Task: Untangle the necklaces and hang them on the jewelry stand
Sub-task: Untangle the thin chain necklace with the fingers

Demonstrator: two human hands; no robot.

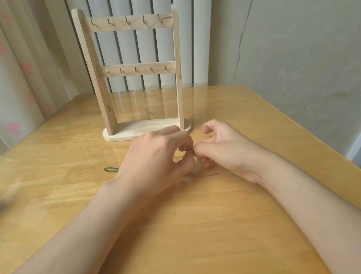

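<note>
In front of the jewelry stand (pixel 97 78), near its base, the left hand (pixel 157 158) and right hand (pixel 224 149) meet fingertip to fingertip. Both have curled fingers and pinch a fine necklace chain (pixel 178 157). A short run of links shows under the left fingers. A further chain segment (pixel 211 174) lies on the table (pixel 186 227), nearer the person than the stand. The contact point itself is hidden.

Progress: untangling appears to be under way. All brass hooks (pixel 111 22) on both rails of the stand are bare, so every hanging step remains.

A green loop (pixel 111 169) lies in front of the stand and to its left, apart from the hands. A heart-print curtain (pixel 7 67) hangs left of the stand. Nothing blocks access to the hooks.
</note>
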